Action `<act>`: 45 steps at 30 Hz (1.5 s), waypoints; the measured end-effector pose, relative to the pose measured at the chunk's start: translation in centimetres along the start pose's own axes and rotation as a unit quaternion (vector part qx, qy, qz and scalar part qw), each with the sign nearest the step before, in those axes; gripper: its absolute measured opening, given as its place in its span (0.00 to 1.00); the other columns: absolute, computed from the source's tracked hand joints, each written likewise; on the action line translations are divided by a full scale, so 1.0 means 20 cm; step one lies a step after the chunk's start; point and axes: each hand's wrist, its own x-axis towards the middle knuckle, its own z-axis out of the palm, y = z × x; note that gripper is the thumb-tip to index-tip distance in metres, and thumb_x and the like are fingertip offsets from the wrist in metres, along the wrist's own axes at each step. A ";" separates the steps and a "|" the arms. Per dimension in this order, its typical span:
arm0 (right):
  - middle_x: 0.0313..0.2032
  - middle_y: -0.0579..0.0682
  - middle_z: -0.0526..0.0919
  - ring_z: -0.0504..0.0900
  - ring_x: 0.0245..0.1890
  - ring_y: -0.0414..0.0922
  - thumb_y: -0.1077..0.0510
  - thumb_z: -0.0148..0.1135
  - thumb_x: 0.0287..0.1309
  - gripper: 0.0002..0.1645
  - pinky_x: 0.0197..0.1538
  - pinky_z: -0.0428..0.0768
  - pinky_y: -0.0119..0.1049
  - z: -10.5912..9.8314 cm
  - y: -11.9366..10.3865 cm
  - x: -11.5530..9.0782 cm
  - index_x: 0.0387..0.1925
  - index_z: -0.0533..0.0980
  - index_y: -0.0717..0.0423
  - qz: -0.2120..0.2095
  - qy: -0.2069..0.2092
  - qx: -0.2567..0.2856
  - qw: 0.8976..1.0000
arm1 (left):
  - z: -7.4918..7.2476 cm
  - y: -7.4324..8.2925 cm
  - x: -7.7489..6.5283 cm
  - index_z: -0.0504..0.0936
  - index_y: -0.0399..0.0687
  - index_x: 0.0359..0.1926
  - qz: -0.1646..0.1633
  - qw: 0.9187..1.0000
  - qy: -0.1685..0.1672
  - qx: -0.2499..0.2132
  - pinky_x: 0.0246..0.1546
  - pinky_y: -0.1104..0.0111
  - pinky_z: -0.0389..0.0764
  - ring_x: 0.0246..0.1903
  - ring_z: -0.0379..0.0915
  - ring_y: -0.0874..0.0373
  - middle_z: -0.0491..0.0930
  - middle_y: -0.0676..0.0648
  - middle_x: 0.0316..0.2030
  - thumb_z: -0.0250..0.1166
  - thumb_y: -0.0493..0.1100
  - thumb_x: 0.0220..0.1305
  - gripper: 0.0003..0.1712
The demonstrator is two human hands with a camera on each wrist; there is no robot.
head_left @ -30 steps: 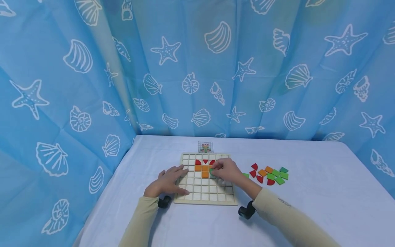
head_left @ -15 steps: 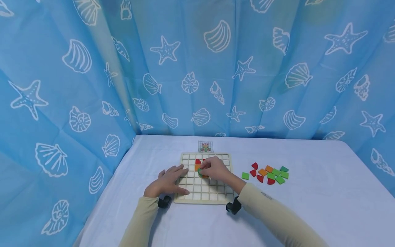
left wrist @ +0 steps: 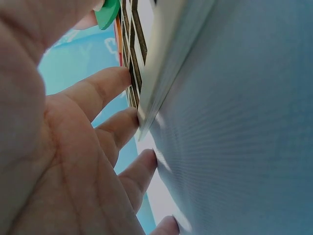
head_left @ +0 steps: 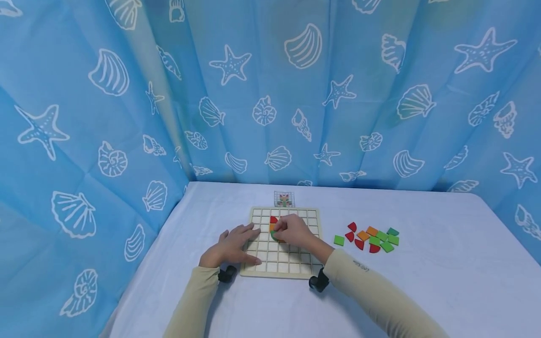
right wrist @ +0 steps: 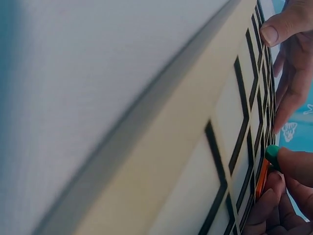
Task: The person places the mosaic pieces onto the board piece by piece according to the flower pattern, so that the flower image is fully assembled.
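Observation:
A light wooden grid board lies on the table. My right hand pinches a green rounded tile between thumb and fingers, close over the board's middle. Under and behind that hand, a red quarter-round tile and an orange square tile sit in the grid; the others there are mostly hidden. On the board's left side rests my left hand, its fingers spread and holding nothing. In the left wrist view its fingertips touch the board edge and the tablecloth.
Right of the board lies a loose cluster of red, orange and green tiles, with a green square tile slightly apart. A small pattern card stands out just behind the board. A blue shell-print curtain backs the white table.
My right hand has moved left across the board with the green tile, then stays nearly still over the last half second. My left hand keeps its place. The head view shifts slightly.

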 end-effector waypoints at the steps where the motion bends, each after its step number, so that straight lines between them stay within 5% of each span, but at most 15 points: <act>1: 0.30 0.45 0.83 0.77 0.30 0.40 0.60 0.71 0.56 0.03 0.34 0.77 0.32 0.00 0.00 0.00 0.32 0.83 0.54 -0.004 0.000 -0.008 1.000 | 0.00 0.00 0.00 0.62 0.62 0.74 0.000 1.000 0.000 -0.001 0.72 0.36 0.44 0.77 0.45 0.45 0.53 0.50 0.77 0.73 0.66 0.50 0.52; 24: 0.31 0.45 0.81 0.76 0.31 0.40 0.57 0.74 0.52 0.08 0.37 0.77 0.35 0.02 0.00 0.02 0.33 0.83 0.53 0.001 -0.001 -0.064 0.998 | 0.00 0.00 0.00 0.61 0.62 0.75 0.000 1.000 -0.002 -0.007 0.72 0.36 0.44 0.77 0.44 0.45 0.53 0.50 0.77 0.72 0.68 0.50 0.54; 35: 0.31 0.45 0.82 0.76 0.30 0.40 0.58 0.72 0.55 0.06 0.35 0.77 0.33 0.00 0.01 0.01 0.35 0.83 0.54 -0.001 -0.001 -0.032 0.999 | 0.00 0.00 0.00 0.61 0.63 0.75 -0.003 1.000 -0.001 -0.006 0.72 0.36 0.44 0.77 0.44 0.45 0.53 0.50 0.77 0.72 0.68 0.50 0.54; 45: 0.33 0.48 0.82 0.78 0.33 0.43 0.57 0.69 0.59 0.10 0.35 0.79 0.34 -0.17 0.09 -0.03 0.41 0.84 0.56 0.019 0.018 0.022 0.999 | 0.00 0.00 0.00 0.61 0.62 0.75 -0.001 1.000 0.000 -0.005 0.72 0.37 0.44 0.77 0.45 0.45 0.53 0.50 0.77 0.73 0.67 0.50 0.54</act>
